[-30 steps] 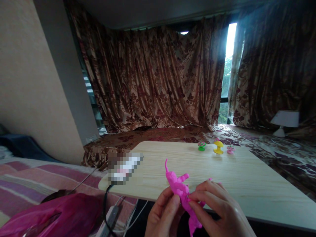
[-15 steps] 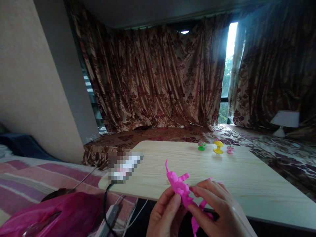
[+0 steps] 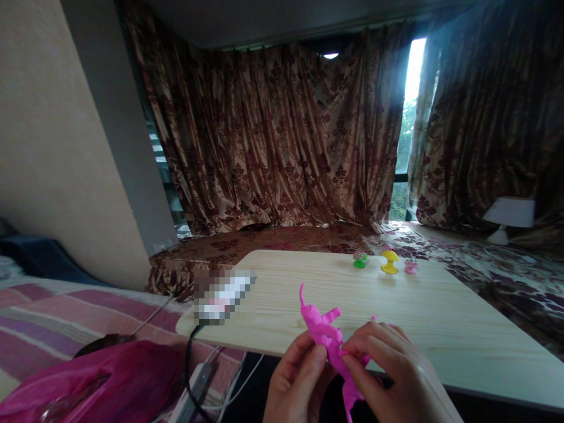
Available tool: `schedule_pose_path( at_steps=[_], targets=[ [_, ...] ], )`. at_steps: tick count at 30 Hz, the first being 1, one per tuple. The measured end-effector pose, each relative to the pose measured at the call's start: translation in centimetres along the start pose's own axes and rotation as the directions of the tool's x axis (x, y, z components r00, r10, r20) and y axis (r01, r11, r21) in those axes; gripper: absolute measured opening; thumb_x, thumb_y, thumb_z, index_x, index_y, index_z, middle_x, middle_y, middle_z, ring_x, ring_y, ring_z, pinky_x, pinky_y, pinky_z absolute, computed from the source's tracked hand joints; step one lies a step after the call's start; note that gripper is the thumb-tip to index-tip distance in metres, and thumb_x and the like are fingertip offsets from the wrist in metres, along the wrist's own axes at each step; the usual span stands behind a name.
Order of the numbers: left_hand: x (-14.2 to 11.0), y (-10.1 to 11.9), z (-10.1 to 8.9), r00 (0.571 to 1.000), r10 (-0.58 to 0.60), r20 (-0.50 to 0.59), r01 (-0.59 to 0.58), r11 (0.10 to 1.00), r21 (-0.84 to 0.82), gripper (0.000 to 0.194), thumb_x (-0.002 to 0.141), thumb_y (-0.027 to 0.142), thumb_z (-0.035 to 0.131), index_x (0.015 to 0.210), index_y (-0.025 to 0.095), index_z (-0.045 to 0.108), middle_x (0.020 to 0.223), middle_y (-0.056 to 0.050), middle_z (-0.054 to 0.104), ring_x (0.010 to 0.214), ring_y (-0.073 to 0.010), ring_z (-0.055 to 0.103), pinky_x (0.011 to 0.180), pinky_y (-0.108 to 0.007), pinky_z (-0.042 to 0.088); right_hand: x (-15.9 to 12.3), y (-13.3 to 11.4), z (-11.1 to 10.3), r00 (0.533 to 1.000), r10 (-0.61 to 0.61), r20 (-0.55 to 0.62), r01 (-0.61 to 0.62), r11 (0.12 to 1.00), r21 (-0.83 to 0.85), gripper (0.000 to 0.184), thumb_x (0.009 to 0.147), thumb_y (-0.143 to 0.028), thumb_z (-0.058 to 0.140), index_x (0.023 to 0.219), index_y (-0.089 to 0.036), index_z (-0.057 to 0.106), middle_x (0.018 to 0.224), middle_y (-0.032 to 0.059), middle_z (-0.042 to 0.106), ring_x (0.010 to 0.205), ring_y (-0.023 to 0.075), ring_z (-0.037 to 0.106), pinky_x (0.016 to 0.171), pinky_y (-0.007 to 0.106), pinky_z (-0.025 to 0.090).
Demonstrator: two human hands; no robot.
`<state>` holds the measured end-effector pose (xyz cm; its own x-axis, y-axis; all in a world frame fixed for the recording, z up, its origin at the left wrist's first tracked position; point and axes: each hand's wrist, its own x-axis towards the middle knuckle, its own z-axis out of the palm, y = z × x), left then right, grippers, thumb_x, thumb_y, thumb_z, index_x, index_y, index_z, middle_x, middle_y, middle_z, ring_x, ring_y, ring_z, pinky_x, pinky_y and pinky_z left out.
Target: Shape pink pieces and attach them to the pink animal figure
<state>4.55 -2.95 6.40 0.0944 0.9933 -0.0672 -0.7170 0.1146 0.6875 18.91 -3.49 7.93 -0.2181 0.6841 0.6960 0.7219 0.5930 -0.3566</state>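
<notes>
A bright pink modelled animal figure (image 3: 316, 322), perhaps of clay, is held over the table's near edge. A thin tail curls up from its top end, and stubby legs stick out to the right. My left hand (image 3: 296, 376) is closed round its middle, with the thumb in front. My right hand (image 3: 392, 364) pinches at its right side with thumb and forefinger, hiding part of the body. Below the fingers hangs the figure's lower end. Small pink bits (image 3: 374, 318) show just beyond my right hand's knuckles.
Along the table's (image 3: 282, 294) far edge stand a green piece (image 3: 360, 260) with pink dots, a yellow mushroom-like piece (image 3: 389, 262) and a small pink piece (image 3: 411, 267). At left are a blurred-out object (image 3: 227, 296), a black cable (image 3: 189, 358), a power strip (image 3: 194, 390) and magenta cloth (image 3: 110, 382).
The pink figure and both hands have shifted slightly right. My right thumb and forefinger have come together in a tighter pinch at the figure's side, and its lower part has swung a little.
</notes>
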Motion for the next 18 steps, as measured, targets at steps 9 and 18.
schedule_pose_path(
  at_steps=[9,18],
  targets=[
    [0.3,-0.2,-0.3,0.998,-0.04,0.041,0.041,0.999,-0.032,0.024,0.061,0.02,0.08,0.083,0.016,0.073,0.082,-0.007,0.075,0.075,-0.0152,0.067,0.076,-0.026,0.05,-0.2,-0.3,0.2,0.999,0.039,0.003,-0.039,0.999,0.02,0.009,0.081,-0.02,0.057,0.076,-0.025,0.063,0.075,-0.0005,0.063,0.072,0.0177,0.06,0.069,0.032,0.046],
    [0.9,-0.7,-0.8,0.993,-0.061,0.105,0.067,0.997,-0.047,0.019,0.069,0.021,0.074,0.087,0.016,0.072,0.087,-0.007,0.074,0.077,-0.0133,0.066,0.074,-0.024,0.05,-0.5,0.3,0.5,0.998,0.056,0.042,-0.053,0.997,-0.062,0.009,0.075,-0.024,0.063,0.084,-0.026,0.064,0.081,-0.0001,0.064,0.075,0.0201,0.06,0.068,0.035,0.046]
  ],
)
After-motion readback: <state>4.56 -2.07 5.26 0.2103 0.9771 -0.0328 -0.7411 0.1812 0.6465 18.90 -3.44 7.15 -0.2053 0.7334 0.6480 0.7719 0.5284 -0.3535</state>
